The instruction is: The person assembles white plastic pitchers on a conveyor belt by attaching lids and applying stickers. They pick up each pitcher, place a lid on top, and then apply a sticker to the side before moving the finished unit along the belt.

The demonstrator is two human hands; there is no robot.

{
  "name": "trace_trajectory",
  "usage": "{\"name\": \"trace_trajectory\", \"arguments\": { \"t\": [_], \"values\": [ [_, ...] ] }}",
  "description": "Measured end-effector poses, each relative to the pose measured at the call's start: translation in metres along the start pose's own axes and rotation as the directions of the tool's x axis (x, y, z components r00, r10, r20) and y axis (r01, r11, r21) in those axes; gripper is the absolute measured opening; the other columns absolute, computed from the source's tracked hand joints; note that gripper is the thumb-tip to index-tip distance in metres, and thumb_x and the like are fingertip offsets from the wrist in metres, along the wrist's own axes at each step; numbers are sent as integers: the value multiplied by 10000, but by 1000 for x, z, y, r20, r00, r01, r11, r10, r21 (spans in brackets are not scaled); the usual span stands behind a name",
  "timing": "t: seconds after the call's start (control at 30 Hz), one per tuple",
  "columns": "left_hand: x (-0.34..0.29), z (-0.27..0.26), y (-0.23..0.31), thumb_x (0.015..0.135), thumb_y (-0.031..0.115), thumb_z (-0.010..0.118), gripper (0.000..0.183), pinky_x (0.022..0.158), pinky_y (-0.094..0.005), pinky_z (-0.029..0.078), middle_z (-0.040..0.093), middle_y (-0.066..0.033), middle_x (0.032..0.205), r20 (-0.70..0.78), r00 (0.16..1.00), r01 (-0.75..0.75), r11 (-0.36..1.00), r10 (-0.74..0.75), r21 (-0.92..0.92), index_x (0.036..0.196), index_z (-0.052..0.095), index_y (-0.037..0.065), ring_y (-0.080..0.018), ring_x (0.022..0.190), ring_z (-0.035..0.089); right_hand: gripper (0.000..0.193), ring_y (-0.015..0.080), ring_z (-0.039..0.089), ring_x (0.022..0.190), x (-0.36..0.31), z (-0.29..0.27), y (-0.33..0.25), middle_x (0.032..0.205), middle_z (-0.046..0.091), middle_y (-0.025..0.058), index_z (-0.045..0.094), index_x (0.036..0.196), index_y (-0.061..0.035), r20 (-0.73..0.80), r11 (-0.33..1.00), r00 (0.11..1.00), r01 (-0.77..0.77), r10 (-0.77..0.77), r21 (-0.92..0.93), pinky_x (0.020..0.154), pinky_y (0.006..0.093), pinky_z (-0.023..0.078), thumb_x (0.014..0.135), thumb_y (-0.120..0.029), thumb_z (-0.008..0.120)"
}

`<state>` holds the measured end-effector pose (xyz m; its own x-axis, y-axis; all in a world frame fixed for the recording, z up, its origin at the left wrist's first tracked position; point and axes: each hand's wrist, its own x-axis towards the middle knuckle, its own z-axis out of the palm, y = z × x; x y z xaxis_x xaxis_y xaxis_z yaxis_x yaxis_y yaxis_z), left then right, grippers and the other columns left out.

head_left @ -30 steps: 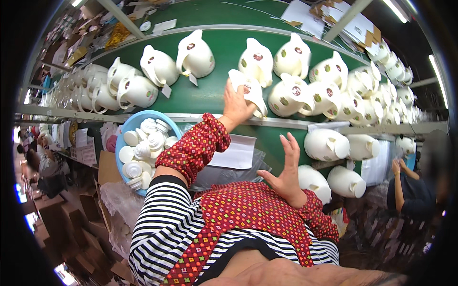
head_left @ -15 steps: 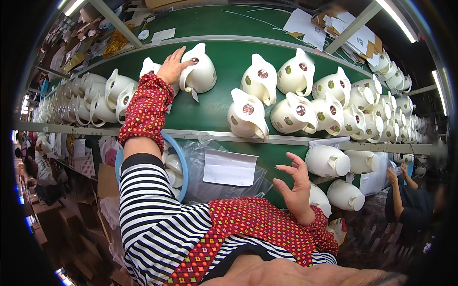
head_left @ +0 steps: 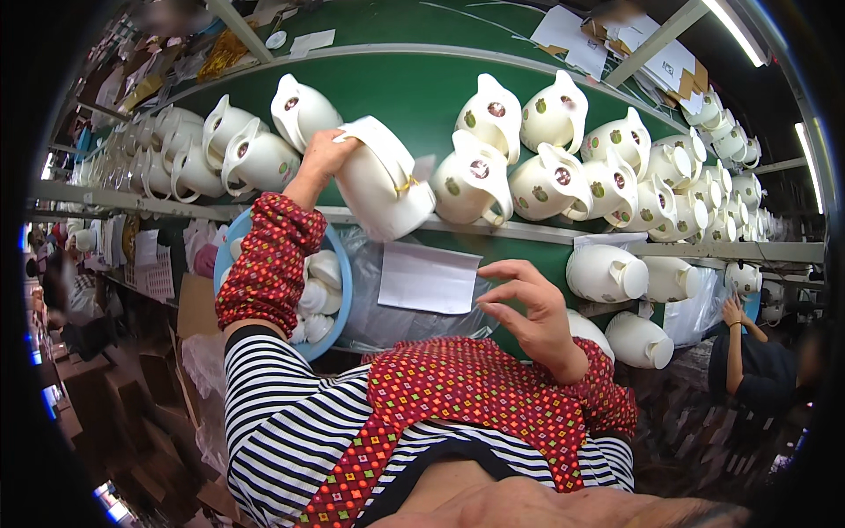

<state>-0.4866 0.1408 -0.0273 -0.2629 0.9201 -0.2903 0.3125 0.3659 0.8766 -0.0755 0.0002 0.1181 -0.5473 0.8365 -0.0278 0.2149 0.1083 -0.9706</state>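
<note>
1. Since half a second ago, the left hand (head_left: 324, 157) has lifted a white kettle shell (head_left: 380, 180) off the green conveyor belt (head_left: 414, 88), fingers closed around its handle.
2. It hangs tilted over the belt's front edge, above the blue basin (head_left: 339, 264).
3. Her right hand (head_left: 528, 317) hovers open and empty near a paper sheet (head_left: 429, 278).
4. Other white shells (head_left: 482, 176) lie along the belt.

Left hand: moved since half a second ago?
Yes. The left hand has pulled a white kettle shell off the green conveyor belt toward its near rail.
</note>
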Motion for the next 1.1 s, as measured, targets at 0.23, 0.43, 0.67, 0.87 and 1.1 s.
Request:
{"name": "trace_trajectory", "arguments": {
  "t": [0.23, 0.43, 0.67, 0.87, 1.1],
  "values": [
    [-124, 52, 6, 958, 393, 667, 405, 611, -294, 524, 777, -63, 910, 523, 808, 352, 934, -272, -58, 1056, 800, 23, -140, 704, 706, 92, 230, 617, 1130, -14, 41, 15, 1153, 676, 71, 811, 960, -86, 141, 990, 986, -101, 86, 97, 1021, 366, 456, 891, -147, 811],
    [-166, 85, -12, 941, 412, 668, 469, 664, -309, 584, 785, -109, 1011, 644, 710, 450, 887, -285, -103, 1156, 772, 8, -187, 819, 758, 161, 180, 564, 1063, -46, 46, 13, 1051, 597, 29, 844, 993, -92, 205, 929, 927, -346, 316, 132, 994, 324, 429, 849, -159, 868],
    [-181, 84, -7, 955, 429, 654, 499, 707, -334, 606, 782, -137, 1062, 612, 723, 472, 876, -319, -102, 1198, 751, 4, -223, 853, 772, 203, 213, 538, 1081, -66, 61, 16, 1051, 550, 54, 852, 1004, -120, 149, 951, 945, -303, 290, 69, 996, 329, 424, 811, -168, 894],
    [-184, 82, -21, 945, 476, 671, 518, 660, -334, 590, 781, -126, 1033, 586, 737, 481, 870, -336, -106, 1157, 765, 13, -215, 817, 764, 215, 228, 509, 1086, -75, 79, 18, 1079, 514, 59, 841, 970, -129, 54, 981, 980, -189, 191, -41, 990, 358, 428, 772, -181, 907],
    [-199, 80, -19, 929, 479, 690, 470, 539, -298, 500, 749, -67, 879, 554, 764, 452, 887, -330, -95, 1034, 788, 32, -164, 654, 691, 666, 315, 497, 1169, -76, 95, 50, 1220, 500, 139, 621, 1280, -82, -117, 959, 991, -93, 63, -269, 1072, 467, 361, 742, -324, 931]
  ]
}}
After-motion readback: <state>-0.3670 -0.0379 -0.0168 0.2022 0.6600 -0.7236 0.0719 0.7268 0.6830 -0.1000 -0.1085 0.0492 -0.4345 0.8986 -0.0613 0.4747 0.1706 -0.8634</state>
